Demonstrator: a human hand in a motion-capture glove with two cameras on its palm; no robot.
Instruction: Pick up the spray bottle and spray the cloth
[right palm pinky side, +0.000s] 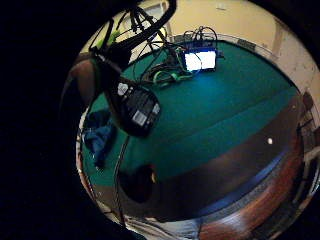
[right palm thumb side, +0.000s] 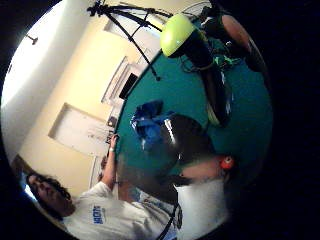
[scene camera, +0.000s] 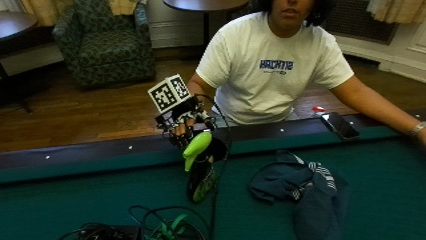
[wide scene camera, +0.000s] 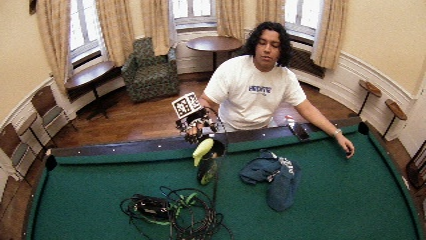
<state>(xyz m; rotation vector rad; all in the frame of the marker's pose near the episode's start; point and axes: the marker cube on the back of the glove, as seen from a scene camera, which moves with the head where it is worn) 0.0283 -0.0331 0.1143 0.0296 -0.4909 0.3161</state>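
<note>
— Tangle of black and green cables (scene camera: 143, 227) in the foreground, on the green tabletop (scene camera: 80, 200). Behind it a person in a white T-shirt leans over the dark rail, gloved right hand (scene camera: 183, 125) above the spray bottle (scene camera: 200, 167).

— Is the hand gripping it?

— It sits right at the bottle's lime-green head, fingers pointing down onto it; whether they have closed round the neck, I cannot tell from here.

— And the bottle itself?

— Dark, glossy body with a green label, lime trigger head. It appears to stand on the felt near the rail, the crumpled blue cloth (scene camera: 303, 187) lying beside it, apart.

— What could spoil this?

— A shallow hold on that smooth head: the bottle may tip or slip. And the nozzle seems turned away from the cloth, so a spray could wet the felt or the phone (scene camera: 339, 125) on the rail.
</note>
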